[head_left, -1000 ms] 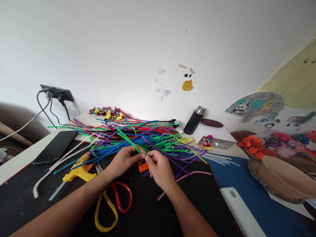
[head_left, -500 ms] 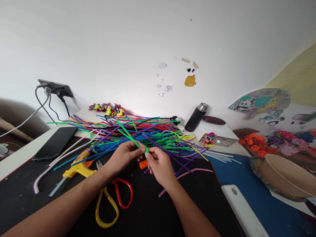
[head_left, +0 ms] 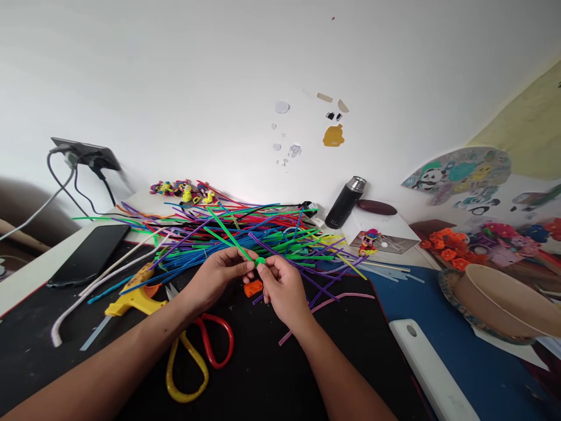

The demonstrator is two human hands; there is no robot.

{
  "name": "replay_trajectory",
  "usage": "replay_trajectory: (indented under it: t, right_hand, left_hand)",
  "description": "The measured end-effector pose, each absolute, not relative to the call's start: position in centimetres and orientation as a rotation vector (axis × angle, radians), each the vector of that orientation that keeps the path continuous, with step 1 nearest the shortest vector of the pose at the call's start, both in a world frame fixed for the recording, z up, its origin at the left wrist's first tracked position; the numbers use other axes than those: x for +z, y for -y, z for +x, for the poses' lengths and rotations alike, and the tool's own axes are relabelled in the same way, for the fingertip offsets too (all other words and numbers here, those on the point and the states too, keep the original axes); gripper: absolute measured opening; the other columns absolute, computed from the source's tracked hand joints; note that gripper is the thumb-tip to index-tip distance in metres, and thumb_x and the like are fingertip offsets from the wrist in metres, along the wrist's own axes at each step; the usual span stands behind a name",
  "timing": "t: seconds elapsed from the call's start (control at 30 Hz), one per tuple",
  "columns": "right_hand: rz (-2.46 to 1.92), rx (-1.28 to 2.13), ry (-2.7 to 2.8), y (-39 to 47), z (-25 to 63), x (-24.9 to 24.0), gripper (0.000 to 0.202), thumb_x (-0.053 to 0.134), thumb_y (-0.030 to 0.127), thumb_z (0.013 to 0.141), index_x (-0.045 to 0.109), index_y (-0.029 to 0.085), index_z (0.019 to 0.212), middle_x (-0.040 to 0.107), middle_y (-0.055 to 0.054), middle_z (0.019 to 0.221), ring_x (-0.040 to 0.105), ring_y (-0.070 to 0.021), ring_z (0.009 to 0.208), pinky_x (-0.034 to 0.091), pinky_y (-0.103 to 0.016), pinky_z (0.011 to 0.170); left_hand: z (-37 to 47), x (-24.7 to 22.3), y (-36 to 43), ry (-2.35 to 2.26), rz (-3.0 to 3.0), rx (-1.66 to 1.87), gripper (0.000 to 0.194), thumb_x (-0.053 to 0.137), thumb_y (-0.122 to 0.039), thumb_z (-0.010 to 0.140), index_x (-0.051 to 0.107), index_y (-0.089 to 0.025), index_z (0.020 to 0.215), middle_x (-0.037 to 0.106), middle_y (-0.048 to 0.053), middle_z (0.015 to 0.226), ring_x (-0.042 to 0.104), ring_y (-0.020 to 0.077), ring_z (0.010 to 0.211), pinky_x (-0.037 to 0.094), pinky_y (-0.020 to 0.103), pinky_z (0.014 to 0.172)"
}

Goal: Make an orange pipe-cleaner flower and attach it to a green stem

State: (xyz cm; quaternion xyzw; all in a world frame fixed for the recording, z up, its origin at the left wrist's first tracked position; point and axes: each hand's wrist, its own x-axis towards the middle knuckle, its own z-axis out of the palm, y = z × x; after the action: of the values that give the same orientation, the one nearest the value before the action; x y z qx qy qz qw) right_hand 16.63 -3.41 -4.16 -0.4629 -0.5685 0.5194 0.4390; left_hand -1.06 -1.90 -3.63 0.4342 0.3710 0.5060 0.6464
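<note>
Between my two hands is a green pipe cleaner (head_left: 233, 238), its long ends pointing up and away to the left and its near end bent into a small tight coil. My left hand (head_left: 225, 270) pinches the stems just left of the coil. With thumb and fingertips, my right hand (head_left: 280, 283) grips the coil itself. A small orange piece (head_left: 253, 288) lies on the black mat below my fingers. Behind my hands spreads a heap of pipe cleaners (head_left: 210, 254) in blue, green, purple, red and yellow.
Scissors (head_left: 187, 368) with one red and one yellow handle lie under my left forearm. Left of them are a yellow glue gun (head_left: 140, 299) and a black phone (head_left: 90, 254). A black flask (head_left: 346, 202) stands at the back; a bowl (head_left: 508, 304) sits right.
The green coil now shows more plainly as a round disc between my fingertips. My hands stay close together, and the whole view has shifted slightly.
</note>
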Motion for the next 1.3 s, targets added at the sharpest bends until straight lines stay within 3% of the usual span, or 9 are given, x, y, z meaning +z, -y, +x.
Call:
replay_trajectory:
  t: [0.33, 0.63, 0.87, 1.03, 1.3]
  right_hand:
    - [-1.161, 1.284, 1.478, 3.5, 16.6, -4.3, 0.027, 0.064, 0.047, 0.098, 0.062, 0.022, 0.092, 0.052, 0.008, 0.054, 0.048, -0.0110, 0.041, 0.037, -0.023, 0.044]
    - [-1.247, 1.143, 1.640, 3.5, 16.8, -4.4, 0.022, 0.062, 0.040, 0.099, 0.064, 0.023, 0.086, 0.052, 0.007, 0.052, 0.051, -0.0126, 0.043, 0.036, -0.025, 0.047]
    - [-1.180, 1.240, 1.553, 3.5, 16.5, -4.8, 0.021, 0.063, 0.042, 0.099, 0.066, 0.022, 0.092, 0.061, 0.004, 0.063, 0.052, -0.0117, 0.045, 0.039, -0.024, 0.045]
    - [-1.146, 1.266, 1.483, 3.4, 16.4, -5.3, 0.025, 0.067, 0.047, 0.097, 0.066, 0.022, 0.098, 0.058, 0.006, 0.062, 0.051, -0.0113, 0.045, 0.039, -0.023, 0.044]
    - [-1.143, 1.273, 1.467, 3.5, 16.5, -4.6, 0.024, 0.066, 0.045, 0.096, 0.063, 0.022, 0.091, 0.054, 0.007, 0.058, 0.049, -0.0116, 0.045, 0.039, -0.024, 0.046]
  left_hand:
    - [-1.1, -3.2, 2.1, -0.902, 1.063, 1.159, 0.034, 0.101, -0.038, 0.066, 0.081, -0.017, 0.082, 0.076, 0.004, 0.078, 0.063, 0.0153, 0.068, 0.053, 0.027, 0.068]
    - [-1.9, -2.9, 2.3, -1.050, 1.454, 1.093, 0.032, 0.087, -0.050, 0.083, 0.083, -0.019, 0.093, 0.077, 0.006, 0.089, 0.067, 0.0200, 0.077, 0.055, 0.030, 0.071]
    - [-1.4, -3.0, 2.1, -1.016, 1.240, 1.117, 0.040, 0.096, -0.052, 0.072, 0.081, -0.019, 0.090, 0.076, 0.004, 0.080, 0.065, 0.0178, 0.067, 0.055, 0.030, 0.065]
    - [-1.3, -3.3, 1.9, -0.986, 1.159, 1.185, 0.039, 0.098, -0.048, 0.071, 0.081, -0.018, 0.090, 0.076, 0.004, 0.079, 0.065, 0.0173, 0.068, 0.055, 0.029, 0.065]
    - [-1.1, -3.1, 2.0, -0.951, 1.120, 1.163, 0.040, 0.101, -0.045, 0.067, 0.082, -0.018, 0.089, 0.076, 0.003, 0.078, 0.065, 0.0164, 0.068, 0.054, 0.028, 0.064]
